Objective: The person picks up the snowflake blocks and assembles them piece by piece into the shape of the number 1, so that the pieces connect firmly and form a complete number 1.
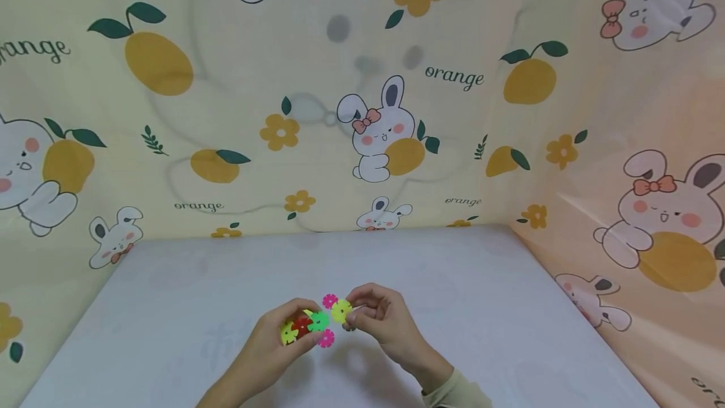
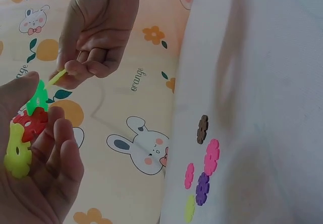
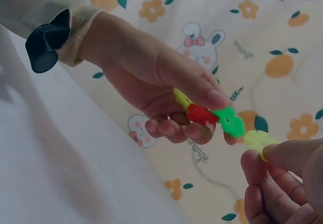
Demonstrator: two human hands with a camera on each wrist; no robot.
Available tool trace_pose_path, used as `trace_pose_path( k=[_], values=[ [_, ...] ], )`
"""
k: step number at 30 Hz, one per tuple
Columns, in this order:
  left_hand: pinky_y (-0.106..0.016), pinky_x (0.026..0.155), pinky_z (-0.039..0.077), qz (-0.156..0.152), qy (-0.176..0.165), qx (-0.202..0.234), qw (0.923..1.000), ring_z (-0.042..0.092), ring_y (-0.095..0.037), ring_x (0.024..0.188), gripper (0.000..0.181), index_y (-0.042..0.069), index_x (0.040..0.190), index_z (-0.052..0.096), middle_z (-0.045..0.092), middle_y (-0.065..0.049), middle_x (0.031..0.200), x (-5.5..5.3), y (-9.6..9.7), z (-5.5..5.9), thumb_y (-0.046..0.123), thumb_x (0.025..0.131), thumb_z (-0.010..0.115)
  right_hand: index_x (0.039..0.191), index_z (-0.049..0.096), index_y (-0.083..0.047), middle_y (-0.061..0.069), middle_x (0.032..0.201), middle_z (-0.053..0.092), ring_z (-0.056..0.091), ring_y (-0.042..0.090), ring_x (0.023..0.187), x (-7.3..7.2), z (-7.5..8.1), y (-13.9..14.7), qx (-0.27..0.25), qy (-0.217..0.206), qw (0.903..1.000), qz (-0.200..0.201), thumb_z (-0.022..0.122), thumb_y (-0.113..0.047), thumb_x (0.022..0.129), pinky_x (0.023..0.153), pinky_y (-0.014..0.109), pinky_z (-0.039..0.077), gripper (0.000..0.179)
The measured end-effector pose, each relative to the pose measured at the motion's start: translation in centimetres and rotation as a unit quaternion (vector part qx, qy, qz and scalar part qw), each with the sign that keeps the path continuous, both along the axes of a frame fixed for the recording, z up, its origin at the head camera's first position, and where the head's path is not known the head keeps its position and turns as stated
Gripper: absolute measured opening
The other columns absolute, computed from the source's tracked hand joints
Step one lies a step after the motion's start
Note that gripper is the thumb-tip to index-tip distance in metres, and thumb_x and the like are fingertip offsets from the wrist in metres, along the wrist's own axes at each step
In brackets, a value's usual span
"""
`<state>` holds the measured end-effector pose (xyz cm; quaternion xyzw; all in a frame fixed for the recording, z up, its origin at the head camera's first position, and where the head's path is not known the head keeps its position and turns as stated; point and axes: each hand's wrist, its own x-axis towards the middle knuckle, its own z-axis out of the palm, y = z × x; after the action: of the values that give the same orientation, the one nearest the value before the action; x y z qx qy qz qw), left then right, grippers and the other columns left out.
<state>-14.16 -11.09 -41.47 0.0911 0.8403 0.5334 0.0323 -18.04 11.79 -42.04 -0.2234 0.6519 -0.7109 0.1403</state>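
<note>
My left hand (image 1: 272, 335) holds a short chain of notched plastic snowflake discs joined edge to edge: a yellow disc (image 1: 289, 334) near the palm, a red disc (image 1: 302, 325) in the middle and a green disc (image 1: 319, 321) at the outer end. Thumb and fingertips grip it near the green end. Between thumb and fingers, my right hand (image 1: 391, 326) pinches a second yellow disc (image 3: 258, 140). Its edge is close to the green disc's edge; whether they touch I cannot tell. In the left wrist view this disc appears edge-on.
Loose snowflake discs lie on the white table (image 1: 226, 282): a brown one (image 2: 202, 129), a large pink one (image 2: 212, 157), a smaller pink one (image 2: 189, 175), a purple one (image 2: 202, 188) and a yellow one (image 2: 190, 208). A printed cloth (image 1: 317, 68) hangs behind the table.
</note>
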Motion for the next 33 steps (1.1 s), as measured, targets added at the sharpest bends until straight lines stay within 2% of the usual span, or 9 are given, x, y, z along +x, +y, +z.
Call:
trace_pose_path(
  k=[6,16,24,27,30,33],
  values=[
    [-0.020,0.076,0.058,-0.005,-0.011,0.012,0.9999,0.060,-0.020,0.095,0.039,0.016,0.118,0.067,0.069,-0.005,0.112,0.0,0.1,0.0,0.035,0.086,0.081,0.116,0.053,0.017,-0.001,0.097,0.068,0.070,0.006,0.080,0.2,0.0,-0.2,-0.002,0.011,0.9999,-0.002,0.067,0.001,0.093,0.079,0.024,0.060,0.031],
    [-0.019,0.074,0.057,-0.022,-0.002,0.010,0.9997,0.060,-0.019,0.092,0.034,0.020,0.116,0.067,0.068,-0.005,0.112,0.1,0.1,-0.3,0.034,0.088,0.079,0.118,0.051,0.019,0.001,0.099,0.067,0.071,0.006,0.080,0.5,0.0,-0.5,-0.021,0.015,0.9996,-0.010,0.066,0.002,0.094,0.079,0.025,0.061,0.033],
    [-0.022,0.070,0.056,-0.040,0.010,0.019,0.9990,0.060,-0.014,0.086,0.032,0.023,0.116,0.066,0.068,-0.004,0.107,0.3,0.1,-0.5,0.033,0.089,0.078,0.120,0.056,0.013,0.000,0.102,0.067,0.072,0.007,0.080,0.9,-0.1,-0.9,-0.009,0.008,0.9998,-0.014,0.066,-0.001,0.095,0.084,0.026,0.060,0.031],
    [-0.022,0.070,0.056,-0.035,0.012,0.016,0.9992,0.060,-0.013,0.086,0.032,0.023,0.117,0.066,0.068,-0.004,0.107,0.3,0.1,-0.5,0.033,0.089,0.078,0.118,0.057,0.013,0.001,0.101,0.068,0.072,0.007,0.080,0.9,-0.3,-1.0,-0.011,0.021,0.9996,-0.017,0.065,-0.001,0.096,0.084,0.026,0.060,0.028],
    [-0.021,0.070,0.056,-0.022,0.009,0.018,0.9996,0.060,-0.013,0.085,0.033,0.021,0.117,0.066,0.069,-0.004,0.109,0.2,0.1,-0.4,0.032,0.089,0.078,0.116,0.057,0.013,0.007,0.100,0.069,0.072,0.008,0.079,0.9,-0.5,-1.1,-0.011,0.036,0.9990,-0.025,0.063,0.000,0.096,0.081,0.027,0.061,0.024],
    [-0.020,0.071,0.056,-0.011,0.006,0.019,0.9997,0.060,-0.014,0.086,0.033,0.019,0.117,0.066,0.069,-0.005,0.109,0.2,0.1,-0.3,0.031,0.089,0.079,0.113,0.057,0.013,0.021,0.098,0.070,0.072,0.009,0.077,1.0,-0.6,-1.2,-0.006,0.049,0.9981,-0.036,0.064,0.000,0.096,0.079,0.029,0.062,0.023]
  ],
)
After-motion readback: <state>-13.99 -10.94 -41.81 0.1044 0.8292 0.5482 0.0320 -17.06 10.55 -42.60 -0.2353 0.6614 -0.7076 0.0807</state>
